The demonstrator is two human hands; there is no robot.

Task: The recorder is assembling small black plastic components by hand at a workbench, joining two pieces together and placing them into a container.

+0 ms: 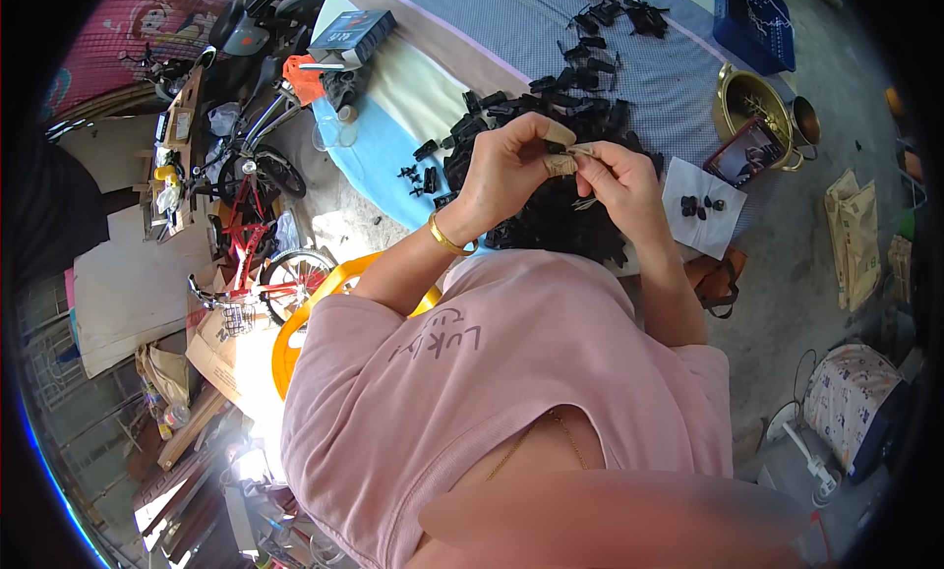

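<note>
My left hand (499, 171) is raised over a heap of small black plastic parts (551, 220), its thumb and forefinger brought together in a pinch. Tan tape wraps those fingertips. Touching it from the right is my right hand (624, 183), fingers closed, with thin pale strips (584, 203) poking out below them. Whatever sits between the meeting fingertips is too small to make out. More black parts (590, 23) trail away across the cloth (472, 53). To the right, a few black pieces lie on a white sheet of paper (703, 230).
A brass-coloured pot (730, 92) and a blue basket (752, 28) stand at the far right, with a dark flat box (744, 153) leaning by the pot. A blue box (352, 40) is at the far left. Left are a red bicycle (246, 225) and a yellow plastic seat (287, 348).
</note>
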